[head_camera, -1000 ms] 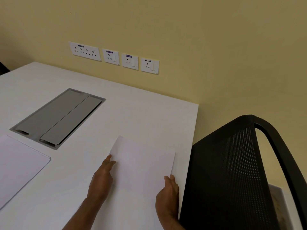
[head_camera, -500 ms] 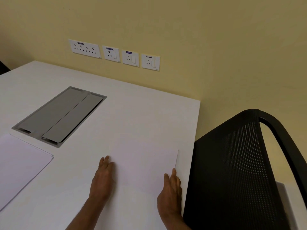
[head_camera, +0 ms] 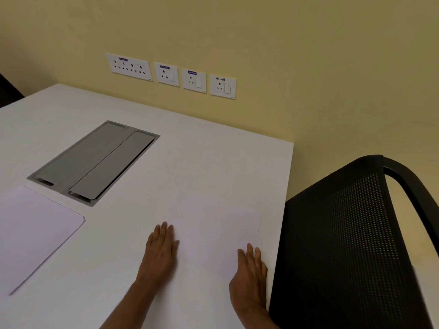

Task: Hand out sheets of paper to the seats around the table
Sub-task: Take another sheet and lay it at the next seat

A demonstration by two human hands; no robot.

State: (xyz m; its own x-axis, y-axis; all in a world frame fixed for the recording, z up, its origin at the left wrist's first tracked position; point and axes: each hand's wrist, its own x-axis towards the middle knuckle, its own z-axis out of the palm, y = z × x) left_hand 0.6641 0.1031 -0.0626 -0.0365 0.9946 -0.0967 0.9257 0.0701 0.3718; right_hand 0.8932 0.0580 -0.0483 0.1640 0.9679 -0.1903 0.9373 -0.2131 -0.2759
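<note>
One white sheet of paper (head_camera: 213, 236) lies flat on the white table (head_camera: 202, 162), close to the table's right edge and in front of a black mesh chair (head_camera: 351, 245). My left hand (head_camera: 161, 252) rests palm down on the sheet's left edge, fingers straight and together. Over on the sheet's right edge, my right hand (head_camera: 251, 274) lies flat in the same way. Neither hand grips anything. A stack of white sheets (head_camera: 33, 231) sits on the table at the far left, partly cut off by the frame.
A grey metal cable hatch (head_camera: 95, 160) is set into the tabletop at the middle left. Behind the table, several white wall sockets (head_camera: 171, 74) line the yellow wall. The chair's back stands tight against the table's right edge.
The sheet was held tilted above the table by both hands. It came down flat, and both hands now lie flat on its edges.
</note>
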